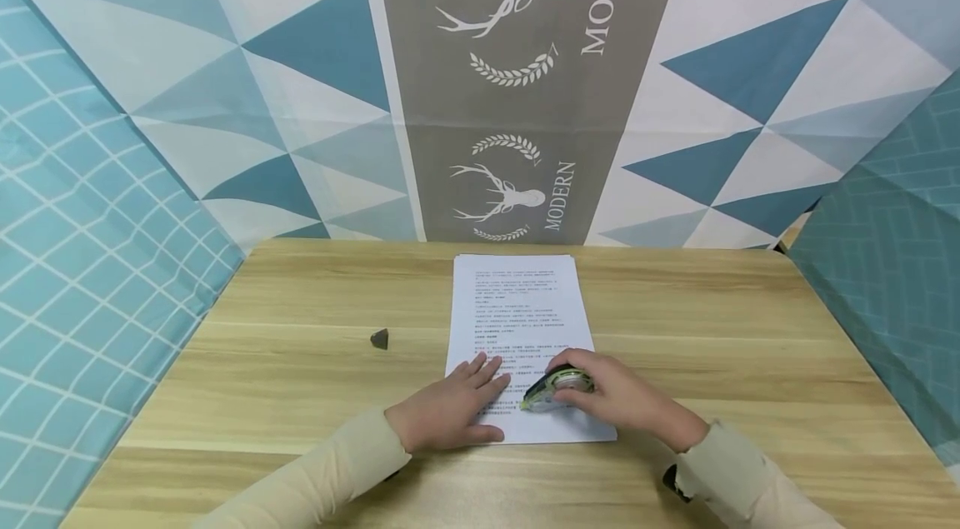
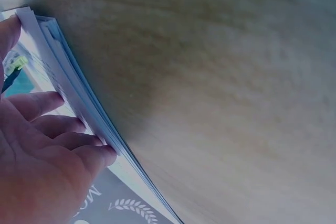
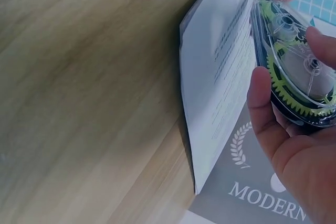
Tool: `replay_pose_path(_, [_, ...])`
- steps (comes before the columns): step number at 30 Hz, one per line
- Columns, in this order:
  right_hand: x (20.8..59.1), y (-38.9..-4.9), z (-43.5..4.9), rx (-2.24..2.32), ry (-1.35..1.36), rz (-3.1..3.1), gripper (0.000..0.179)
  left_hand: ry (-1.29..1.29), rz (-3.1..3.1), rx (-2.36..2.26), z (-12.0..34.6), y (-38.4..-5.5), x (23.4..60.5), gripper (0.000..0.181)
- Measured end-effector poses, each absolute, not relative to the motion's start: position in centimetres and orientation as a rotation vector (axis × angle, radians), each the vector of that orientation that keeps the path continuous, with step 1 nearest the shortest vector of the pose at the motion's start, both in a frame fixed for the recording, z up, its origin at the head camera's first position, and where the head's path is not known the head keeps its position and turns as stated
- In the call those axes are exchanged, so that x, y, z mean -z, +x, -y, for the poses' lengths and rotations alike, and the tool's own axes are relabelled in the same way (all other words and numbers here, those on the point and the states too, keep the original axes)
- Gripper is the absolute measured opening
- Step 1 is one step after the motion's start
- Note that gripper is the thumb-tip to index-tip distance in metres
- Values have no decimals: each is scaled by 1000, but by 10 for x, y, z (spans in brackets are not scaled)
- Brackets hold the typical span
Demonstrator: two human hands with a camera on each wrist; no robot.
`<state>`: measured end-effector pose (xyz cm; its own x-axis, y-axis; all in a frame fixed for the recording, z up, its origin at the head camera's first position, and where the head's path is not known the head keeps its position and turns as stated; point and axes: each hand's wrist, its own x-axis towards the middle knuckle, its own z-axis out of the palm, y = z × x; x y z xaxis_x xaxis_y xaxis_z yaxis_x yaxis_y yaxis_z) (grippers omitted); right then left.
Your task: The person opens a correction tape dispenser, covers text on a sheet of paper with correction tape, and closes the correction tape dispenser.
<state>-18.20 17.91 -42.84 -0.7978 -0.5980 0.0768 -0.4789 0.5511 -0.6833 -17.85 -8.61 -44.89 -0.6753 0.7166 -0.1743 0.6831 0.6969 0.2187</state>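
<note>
Here, correction tape [image 1: 557, 384] in right hand [image 1: 621, 392], paper [image 1: 517, 308] under left hand [image 1: 452, 407]

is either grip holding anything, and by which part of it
The right grip holds the correction tape by its wide, rounded rear body; the left grip rests on the paper stack, holding nothing.

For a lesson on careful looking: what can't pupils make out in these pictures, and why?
- Top sheet: wording too small, head view.
- Top sheet under left hand: covered by it, head view.
- Tape dispenser: back end cut off by right edge, right wrist view.
- Dark item: partly hidden by right sleeve, head view.
</note>
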Motion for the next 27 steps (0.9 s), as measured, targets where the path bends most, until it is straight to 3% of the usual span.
replay_pose_path(27, [415, -188, -164, 707, -1079, -2677, 19, 1113, -2646, -220, 86, -183, 450, 73])
